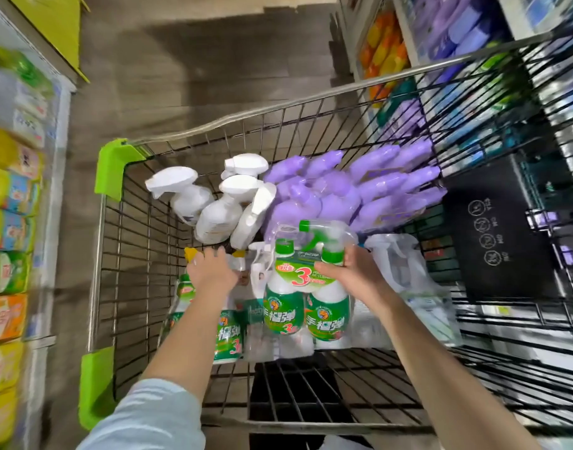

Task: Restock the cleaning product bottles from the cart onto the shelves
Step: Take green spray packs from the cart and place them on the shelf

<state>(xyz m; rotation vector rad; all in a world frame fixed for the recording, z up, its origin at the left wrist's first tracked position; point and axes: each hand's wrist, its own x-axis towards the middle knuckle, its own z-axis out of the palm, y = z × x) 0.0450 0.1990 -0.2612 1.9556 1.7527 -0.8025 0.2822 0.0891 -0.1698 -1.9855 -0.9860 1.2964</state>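
Observation:
A wire shopping cart [278,115] with green corner guards holds the bottles. My right hand [350,271] grips the top of a shrink-wrapped green-and-white pack [295,306] with a clear spray trigger and green caps, raised above the cart floor. My left hand [210,271] reaches down onto another green-and-white pack [226,339] on the cart's left side; its fingers are hidden behind the hand. White spray bottles [217,209] lean at the far left of the cart. Several purple spray bottles [353,190] lie at the far right.
Shelves of yellow, green and orange packages [9,222] line the left. Shelves with purple, orange and blue products [441,37] stand on the right behind the cart's mesh. A clear plastic bag [398,264] lies in the cart's right part. Brown floor [187,69] lies ahead.

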